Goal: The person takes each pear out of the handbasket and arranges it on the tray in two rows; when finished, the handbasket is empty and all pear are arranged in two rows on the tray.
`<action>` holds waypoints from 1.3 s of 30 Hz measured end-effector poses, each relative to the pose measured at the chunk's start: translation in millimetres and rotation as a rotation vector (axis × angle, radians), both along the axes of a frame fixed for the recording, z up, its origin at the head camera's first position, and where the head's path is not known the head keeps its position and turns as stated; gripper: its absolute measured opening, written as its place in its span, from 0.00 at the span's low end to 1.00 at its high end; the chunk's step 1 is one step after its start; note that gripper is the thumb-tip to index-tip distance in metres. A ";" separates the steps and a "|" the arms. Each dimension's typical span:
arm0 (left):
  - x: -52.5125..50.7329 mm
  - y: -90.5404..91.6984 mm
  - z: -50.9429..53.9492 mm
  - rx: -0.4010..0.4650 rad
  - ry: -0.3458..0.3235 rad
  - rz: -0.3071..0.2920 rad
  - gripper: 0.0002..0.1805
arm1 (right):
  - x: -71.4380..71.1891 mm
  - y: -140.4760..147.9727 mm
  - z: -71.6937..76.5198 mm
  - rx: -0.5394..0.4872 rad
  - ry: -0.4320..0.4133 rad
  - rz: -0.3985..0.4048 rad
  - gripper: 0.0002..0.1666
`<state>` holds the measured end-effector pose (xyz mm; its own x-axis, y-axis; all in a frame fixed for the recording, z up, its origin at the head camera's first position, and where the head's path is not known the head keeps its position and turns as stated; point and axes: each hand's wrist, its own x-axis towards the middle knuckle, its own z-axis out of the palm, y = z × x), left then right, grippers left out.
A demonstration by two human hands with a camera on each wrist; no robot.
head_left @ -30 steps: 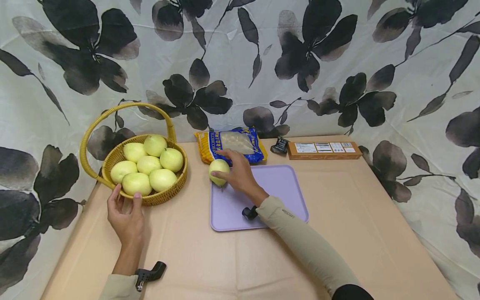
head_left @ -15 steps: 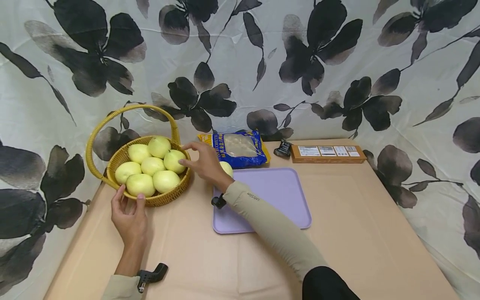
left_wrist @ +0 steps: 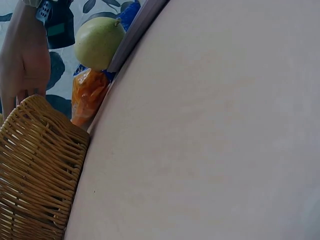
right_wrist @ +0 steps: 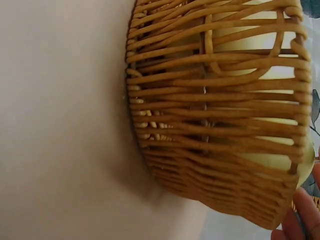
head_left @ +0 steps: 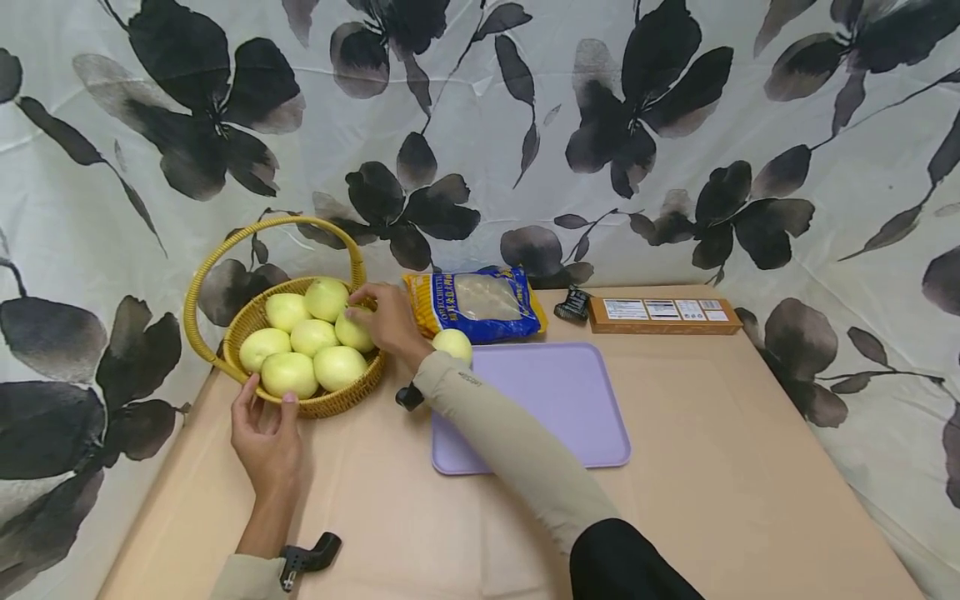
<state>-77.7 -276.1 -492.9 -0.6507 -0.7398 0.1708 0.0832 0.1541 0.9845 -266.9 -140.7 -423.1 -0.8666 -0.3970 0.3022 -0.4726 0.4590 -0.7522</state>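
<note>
A yellow wicker basket full of pale green pears stands at the left of the table, its handle upright. My left hand holds its near rim, thumb and fingers apart along the edge. My right hand reaches over the right rim and grips a pear at that side, partly covering it. In the right wrist view, fingers show by the rim, next to a pear. Another pear sits at the far left corner of the purple tray, partly hidden by the right sleeve.
Behind the tray lies a blue and yellow bag of pasta. To its right are a small black packet and a long brown box. A floral cloth hangs behind the table.
My right hand has let go of the pear on the tray and moved left to a pear in the basket. The left hand stays at the basket rim.
</note>
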 end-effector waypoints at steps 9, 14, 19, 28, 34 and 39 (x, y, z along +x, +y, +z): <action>0.5 0.5 -1.2 -0.012 0.002 -0.001 0.33 | 0.5 -5.8 0.0 0.011 -0.012 -0.057 0.03; 0.7 1.0 0.0 -0.014 0.002 0.003 0.33 | 1.2 -5.7 1.2 -0.002 -0.002 -0.060 0.03; 0.8 1.1 0.4 -0.017 -0.006 0.005 0.33 | 2.4 -4.7 3.4 -0.021 0.034 -0.049 0.03; 0.7 1.2 -0.4 0.010 0.019 0.004 0.33 | 10.4 8.0 15.7 -0.168 0.034 -0.020 0.04; 0.8 1.9 0.1 0.020 0.027 0.004 0.33 | 18.1 29.8 27.6 -0.281 0.006 0.028 0.07; 0.9 3.2 1.0 0.021 0.029 0.008 0.33 | 24.4 49.9 36.8 -0.323 0.005 -0.005 0.07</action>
<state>-76.8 -272.9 -491.8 -0.6394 -0.7489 0.1740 0.1106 0.1344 0.9847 -242.5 -90.8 -386.3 -0.8662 -0.2760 0.4165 -0.4755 0.1992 -0.8569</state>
